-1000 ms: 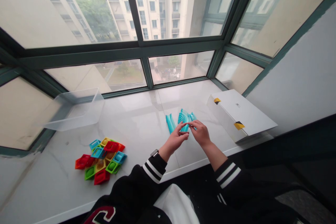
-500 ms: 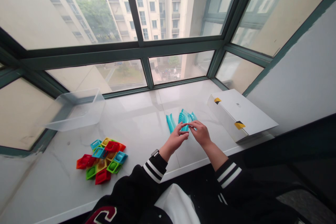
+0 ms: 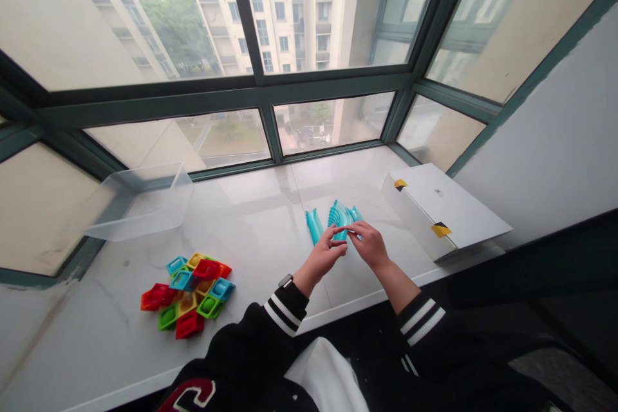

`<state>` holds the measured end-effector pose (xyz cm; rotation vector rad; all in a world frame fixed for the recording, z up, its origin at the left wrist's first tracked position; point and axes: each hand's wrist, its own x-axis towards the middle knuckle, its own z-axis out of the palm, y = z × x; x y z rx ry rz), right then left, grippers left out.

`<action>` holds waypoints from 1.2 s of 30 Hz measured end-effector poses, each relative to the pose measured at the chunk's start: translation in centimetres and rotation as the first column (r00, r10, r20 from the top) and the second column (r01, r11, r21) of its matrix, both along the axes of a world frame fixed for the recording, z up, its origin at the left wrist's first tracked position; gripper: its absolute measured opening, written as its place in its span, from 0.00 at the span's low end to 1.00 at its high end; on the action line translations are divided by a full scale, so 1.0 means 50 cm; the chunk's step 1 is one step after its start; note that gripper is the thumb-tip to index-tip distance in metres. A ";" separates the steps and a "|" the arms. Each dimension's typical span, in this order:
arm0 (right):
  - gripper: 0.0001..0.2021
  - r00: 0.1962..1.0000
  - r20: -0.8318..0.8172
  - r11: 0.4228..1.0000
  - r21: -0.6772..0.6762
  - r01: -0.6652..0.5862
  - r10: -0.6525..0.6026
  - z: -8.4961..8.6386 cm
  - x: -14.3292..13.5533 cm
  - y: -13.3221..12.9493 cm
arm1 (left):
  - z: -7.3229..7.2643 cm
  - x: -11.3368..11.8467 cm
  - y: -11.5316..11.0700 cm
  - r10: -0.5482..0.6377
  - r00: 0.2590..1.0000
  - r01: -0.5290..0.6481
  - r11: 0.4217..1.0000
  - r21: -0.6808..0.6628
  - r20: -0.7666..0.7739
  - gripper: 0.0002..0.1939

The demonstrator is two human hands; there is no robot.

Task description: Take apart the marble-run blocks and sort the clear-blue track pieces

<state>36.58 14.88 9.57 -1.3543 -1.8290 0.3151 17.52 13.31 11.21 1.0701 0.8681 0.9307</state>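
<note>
My left hand (image 3: 327, 251) is held over the counter with its fingers spread apart, a gap showing between the index finger and the others. Its index fingertip meets the fingertips of my right hand (image 3: 371, 246), which are pinched together. Anything between those fingertips is too small to make out. Just beyond the hands lie translucent teal plastic pieces: a straight channel-like piece (image 3: 313, 225) at left, a curved ribbed piece (image 3: 340, 214) in the middle, and a smaller one (image 3: 356, 213) at right. My hands hide their near ends in part.
A heap of red, green, blue and yellow plastic pieces (image 3: 197, 286) lies on the white marbled counter (image 3: 251, 232) at left. Behind it stands a clear plastic bin (image 3: 145, 206). A white box (image 3: 449, 209) with yellow-black tabs is at right. Windows (image 3: 333, 122) border the back.
</note>
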 end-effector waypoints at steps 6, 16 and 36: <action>0.13 1.000 0.000 1.000 -0.003 -0.003 0.003 0.002 -0.001 0.001 | -0.002 -0.002 -0.001 0.003 1.000 -0.003 1.000 0.001 0.003 0.29; 0.13 1.000 0.004 1.000 -0.017 -0.002 0.002 0.006 -0.001 -0.002 | 0.000 -0.001 -0.001 0.005 1.000 -0.005 1.000 -0.008 0.005 0.28; 0.18 0.999 0.045 0.999 -0.048 -0.006 0.008 0.020 0.011 -0.014 | 0.046 -0.056 -0.023 0.015 0.999 -0.013 0.999 -0.036 0.046 0.31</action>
